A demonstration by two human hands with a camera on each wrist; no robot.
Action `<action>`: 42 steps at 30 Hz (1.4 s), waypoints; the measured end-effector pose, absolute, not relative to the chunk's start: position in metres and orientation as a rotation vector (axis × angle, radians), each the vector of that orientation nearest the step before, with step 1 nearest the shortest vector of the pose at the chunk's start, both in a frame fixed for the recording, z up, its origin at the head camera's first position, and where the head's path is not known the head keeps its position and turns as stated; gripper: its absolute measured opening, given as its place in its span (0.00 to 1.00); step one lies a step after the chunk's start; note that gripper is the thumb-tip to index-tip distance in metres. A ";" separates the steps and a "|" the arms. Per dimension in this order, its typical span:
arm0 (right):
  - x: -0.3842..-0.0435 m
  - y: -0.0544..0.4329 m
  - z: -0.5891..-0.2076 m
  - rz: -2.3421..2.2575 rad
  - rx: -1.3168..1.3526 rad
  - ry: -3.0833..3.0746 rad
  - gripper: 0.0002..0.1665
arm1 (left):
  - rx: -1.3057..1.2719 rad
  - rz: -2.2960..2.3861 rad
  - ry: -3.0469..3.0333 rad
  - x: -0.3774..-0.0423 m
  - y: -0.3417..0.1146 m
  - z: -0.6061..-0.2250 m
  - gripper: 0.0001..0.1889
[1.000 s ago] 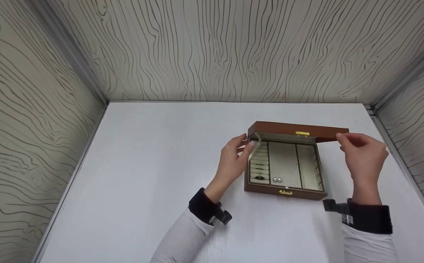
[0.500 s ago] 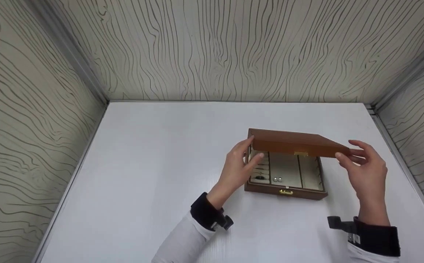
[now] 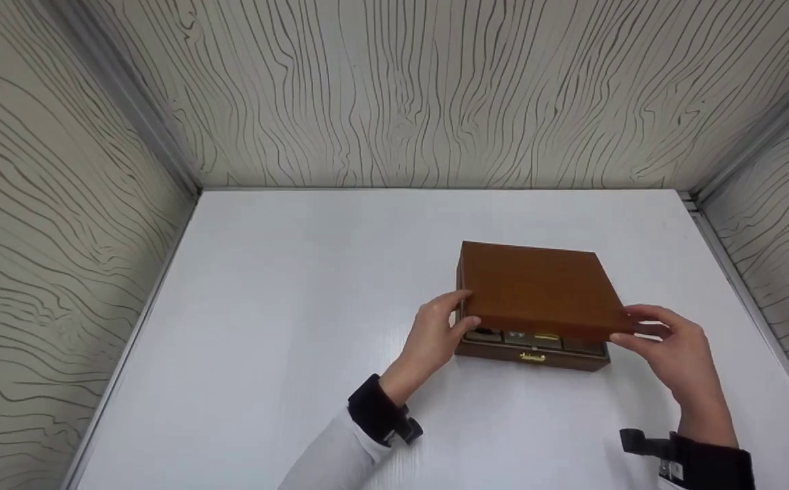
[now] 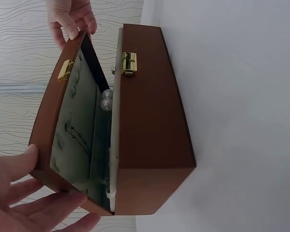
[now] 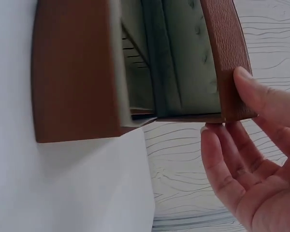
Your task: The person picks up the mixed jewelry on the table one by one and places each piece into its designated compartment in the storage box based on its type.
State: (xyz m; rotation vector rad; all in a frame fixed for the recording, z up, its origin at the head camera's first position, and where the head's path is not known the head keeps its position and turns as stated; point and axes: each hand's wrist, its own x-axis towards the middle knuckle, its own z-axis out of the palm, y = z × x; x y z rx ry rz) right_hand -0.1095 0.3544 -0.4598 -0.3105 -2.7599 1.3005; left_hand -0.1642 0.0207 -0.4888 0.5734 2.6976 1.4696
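A brown jewelry box (image 3: 490,350) sits on the white table, its lid (image 3: 537,282) lowered to a narrow gap at the front. My left hand (image 3: 430,340) holds the lid's front left corner between thumb and fingers. At the front right corner, my right hand (image 3: 673,354) pinches the lid, thumb on the front face and fingers along the side. Through the gap in the left wrist view show two pearl-like balls (image 4: 107,100) and a thin dark chain (image 4: 77,137) against the pale padded lining. A gold clasp plate (image 4: 129,64) marks the base's front; its matching latch (image 4: 65,70) is on the lid.
The white tabletop (image 3: 265,306) extends to the left of the box. Wood-grain panels (image 3: 401,88) rise behind and at both sides, with a grey metal strip (image 3: 115,95) at the left corner.
The lid has swung down and toward me from well raised to nearly closed, covering most of the compartments. Both hands moved down with it; the base stayed in place.
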 end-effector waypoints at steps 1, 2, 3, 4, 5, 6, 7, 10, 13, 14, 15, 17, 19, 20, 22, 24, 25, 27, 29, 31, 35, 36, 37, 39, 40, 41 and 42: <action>-0.109 0.354 -0.462 1.298 -0.308 -2.768 0.35 | 0.572 1.456 2.693 -0.164 0.021 -0.490 0.24; -0.110 0.354 -0.465 1.287 -0.299 -2.775 0.35 | 0.574 1.446 2.693 -0.164 0.020 -0.492 0.24; -0.110 0.353 -0.467 1.272 -0.289 -2.782 0.35 | 0.573 1.431 2.700 -0.164 0.020 -0.494 0.24; -0.112 0.352 -0.469 1.258 -0.279 -2.790 0.34 | 0.571 1.415 2.712 -0.165 0.020 -0.496 0.24; -0.115 0.350 -0.471 1.243 -0.268 -2.799 0.33 | 0.566 1.398 2.725 -0.166 0.020 -0.497 0.24; -0.117 0.349 -0.474 1.225 -0.258 -2.807 0.32 | 0.558 1.381 2.736 -0.167 0.021 -0.499 0.24; -0.119 0.347 -0.476 1.211 -0.251 -2.813 0.32 | 0.549 1.363 2.748 -0.168 0.021 -0.501 0.24; -0.126 0.344 -0.484 1.196 -0.244 -2.819 0.30 | 0.521 1.321 2.771 -0.172 0.021 -0.505 0.24; -0.132 0.341 -0.491 1.183 -0.216 -2.807 0.30 | 0.503 1.312 2.781 -0.176 0.021 -0.509 0.24; -0.133 0.341 -0.494 1.179 -0.200 -2.804 0.29 | 0.496 1.308 2.783 -0.177 0.021 -0.509 0.24; -0.134 0.341 -0.496 1.170 -0.179 -2.799 0.29 | 0.489 1.306 2.783 -0.178 0.021 -0.510 0.24; -0.136 0.341 -0.499 1.155 -0.137 -2.790 0.28 | 0.480 1.298 2.786 -0.180 0.020 -0.511 0.23; -0.137 0.339 -0.501 1.121 -0.090 -2.791 0.29 | 0.478 1.277 2.798 -0.181 0.020 -0.511 0.24; -0.137 0.338 -0.501 1.110 -0.068 -2.794 0.30 | 0.491 1.258 2.811 -0.181 0.020 -0.511 0.24; -0.138 0.335 -0.500 1.056 -0.019 -2.817 0.32 | 0.536 1.192 2.857 -0.180 0.021 -0.511 0.25; -0.137 0.329 -0.498 0.978 0.038 -2.835 0.33 | 0.624 1.094 2.932 -0.179 0.023 -0.511 0.26; -0.137 0.326 -0.498 0.934 0.073 -2.833 0.34 | 0.680 1.036 2.973 -0.179 0.024 -0.511 0.27; -0.138 0.319 -0.497 0.830 0.160 -2.810 0.35 | 0.797 0.896 3.055 -0.179 0.028 -0.511 0.27; -0.139 0.312 -0.498 0.730 0.255 -2.763 0.36 | 0.923 0.755 3.125 -0.180 0.033 -0.510 0.27; -0.142 0.305 -0.501 0.659 0.345 -2.719 0.38 | 1.030 0.620 3.169 -0.181 0.041 -0.507 0.27; -0.149 0.294 -0.507 0.597 0.461 -2.699 0.40 | 1.182 0.438 3.192 -0.186 0.057 -0.503 0.29; -0.150 0.292 -0.509 0.595 0.476 -2.705 0.41 | 1.197 0.406 3.187 -0.187 0.061 -0.503 0.29; -0.151 0.290 -0.510 0.597 0.489 -2.709 0.41 | 1.210 0.383 3.177 -0.188 0.064 -0.503 0.29; -0.153 0.288 -0.514 0.599 0.513 -2.712 0.41 | 1.220 0.324 3.158 -0.190 0.070 -0.504 0.29; -0.153 0.287 -0.516 0.603 0.520 -2.712 0.41 | 1.224 0.298 3.152 -0.190 0.072 -0.505 0.28; -0.153 0.287 -0.517 0.603 0.527 -2.707 0.41 | 1.236 0.266 3.152 -0.190 0.075 -0.506 0.27; -0.153 0.286 -0.518 0.601 0.532 -2.701 0.41 | 1.258 0.241 3.153 -0.190 0.077 -0.507 0.25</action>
